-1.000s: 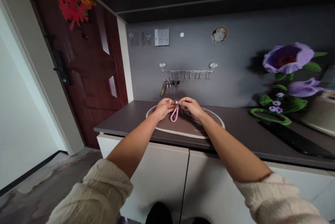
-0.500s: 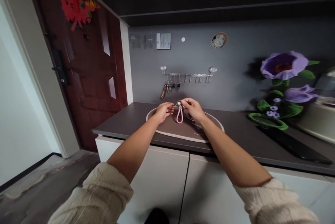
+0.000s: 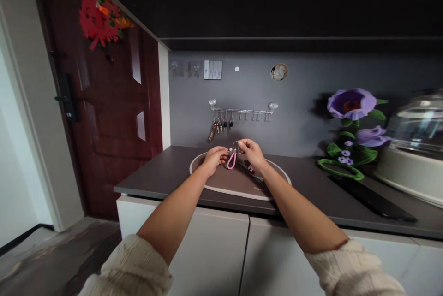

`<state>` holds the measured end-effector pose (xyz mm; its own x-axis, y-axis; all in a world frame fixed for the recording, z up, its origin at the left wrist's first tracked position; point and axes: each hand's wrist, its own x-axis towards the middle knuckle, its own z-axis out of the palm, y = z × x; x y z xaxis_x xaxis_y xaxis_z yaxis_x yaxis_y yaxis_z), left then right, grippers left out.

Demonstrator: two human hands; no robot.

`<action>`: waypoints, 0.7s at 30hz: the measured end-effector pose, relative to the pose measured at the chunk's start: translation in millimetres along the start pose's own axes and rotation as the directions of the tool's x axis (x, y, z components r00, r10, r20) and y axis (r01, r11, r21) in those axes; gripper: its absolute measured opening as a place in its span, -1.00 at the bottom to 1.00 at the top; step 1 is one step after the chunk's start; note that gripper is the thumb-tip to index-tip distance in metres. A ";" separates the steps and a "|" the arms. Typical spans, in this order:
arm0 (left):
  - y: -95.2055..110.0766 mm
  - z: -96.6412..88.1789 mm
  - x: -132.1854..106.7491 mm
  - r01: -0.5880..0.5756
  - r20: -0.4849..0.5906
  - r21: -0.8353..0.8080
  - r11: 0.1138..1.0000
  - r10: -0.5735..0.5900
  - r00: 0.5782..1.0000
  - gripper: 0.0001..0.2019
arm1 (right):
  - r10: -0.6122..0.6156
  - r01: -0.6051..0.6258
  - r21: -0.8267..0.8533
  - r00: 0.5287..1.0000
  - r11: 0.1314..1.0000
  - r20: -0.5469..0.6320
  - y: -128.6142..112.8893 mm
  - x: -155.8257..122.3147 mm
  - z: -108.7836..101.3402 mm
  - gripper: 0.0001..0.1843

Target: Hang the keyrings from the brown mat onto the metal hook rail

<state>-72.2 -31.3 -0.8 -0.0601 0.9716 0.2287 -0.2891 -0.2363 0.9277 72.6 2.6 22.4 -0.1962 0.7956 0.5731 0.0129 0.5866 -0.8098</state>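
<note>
A keychain [image 3: 232, 160] with a pink loop strap and a metal ring hangs between my hands, above the brown mat. My right hand [image 3: 252, 153] pinches the ring at the top. From the other side, my left hand [image 3: 215, 159] has its thumb and fingertips closed at the fittings near the top of the strap. Small details between those fingertips are too tiny to make out. Under my right hand, a red, white and dark item [image 3: 252, 170] lies on the mat [image 3: 228, 184], partly covered by the wrist.
Behind my hands, a hook rail [image 3: 244, 111] on the wall carries several keys [image 3: 221, 126] at its left end. A purple flower ornament [image 3: 352, 104] and a black flat object [image 3: 374, 199] stand to the right, beside a white appliance [image 3: 411, 167]. An overhead cabinet [image 3: 277, 10] juts out above.
My view has tilted up a little, so the scene sits lower. The ring now stands upright in my right fingers, and the pink strap hangs at more of a slant, nearer my left hand.
</note>
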 end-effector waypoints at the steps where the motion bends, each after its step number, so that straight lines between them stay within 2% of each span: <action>1: -0.7 0.3 0.1 -0.010 -0.004 0.015 1.000 0.010 1.000 -0.90 | 0.001 -0.001 0.006 1.000 1.000 -0.001 -0.7 1.6 0.4 -0.62; 10: -9.0 -1.8 2.8 -0.060 0.019 0.062 0.996 0.059 0.998 -0.84 | -0.062 0.061 -0.062 0.998 0.996 -0.015 -17.3 28.1 0.5 -0.62; 15: -12.6 -2.1 3.9 -0.067 -0.013 0.071 0.995 0.069 0.998 -0.82 | -0.064 0.063 -0.063 0.998 0.996 -0.023 -17.6 49.9 -3.8 -0.64; 21: -16.8 -2.9 7.0 -0.068 -0.027 0.053 0.996 0.070 0.997 -0.79 | -0.106 0.081 -0.154 0.982 0.985 -0.158 -17.7 76.6 -12.3 -0.70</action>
<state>-70.5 -20.5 -15.7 -0.1056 0.9527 0.2851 -0.2329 -0.3025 0.9243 69.4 55.0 82.1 -0.0393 0.7429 0.6682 0.1477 0.6657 -0.7315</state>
